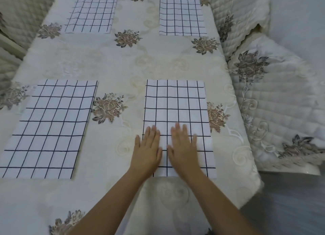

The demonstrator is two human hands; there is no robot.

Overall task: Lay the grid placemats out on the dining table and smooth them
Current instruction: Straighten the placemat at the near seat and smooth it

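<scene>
Several white placemats with black grid lines lie flat on the dining table point(123, 67). The near right placemat point(175, 102) has both my hands on its lower half. My left hand point(148, 150) presses flat on its left edge, fingers straight. Beside it, my right hand point(182, 146) lies flat with fingers spread, slightly blurred. The near left placemat point(47, 129), the far left placemat point(91, 13) and the far right placemat point(182, 15) lie untouched.
A cream tablecloth with embroidered flowers point(109, 108) covers the table. Quilted chair covers point(274, 101) stand close along the right side, and another point(15, 23) at the left. Grey floor point(290, 208) shows at the bottom right past the table corner.
</scene>
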